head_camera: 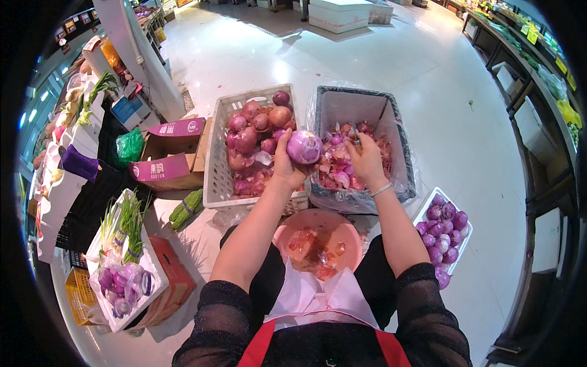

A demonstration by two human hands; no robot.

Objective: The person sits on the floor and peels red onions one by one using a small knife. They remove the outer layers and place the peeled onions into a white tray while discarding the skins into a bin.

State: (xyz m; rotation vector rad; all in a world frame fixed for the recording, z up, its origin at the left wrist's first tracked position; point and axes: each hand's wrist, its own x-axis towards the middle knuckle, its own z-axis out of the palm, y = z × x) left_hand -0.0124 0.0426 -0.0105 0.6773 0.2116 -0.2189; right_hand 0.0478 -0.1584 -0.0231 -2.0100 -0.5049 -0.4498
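My left hand (289, 169) grips a large purple onion (304, 147) between two containers, its pale, glossy skin showing. To its right, my right hand (368, 158) is closed around a small metal-ended tool (356, 137), perhaps a knife, mostly hidden by the fingers. Below that hand, onion skins and peelings (341, 169) lie in a dark-rimmed bin (356, 95) lined with clear plastic. Several unpeeled red onions (247, 137) fill the white plastic crate (220, 119) on the left, with loose skins at its near end.
A pink basin (284, 229) with liquid and skins sits between my knees. On the right, a white tray (465, 243) holds purple onions (442, 227). Left are an open carton (174, 158), bitter melons (187, 208) and a foam tray (153, 286) with scallions and bagged onions. Shelves (532, 183) line the right.
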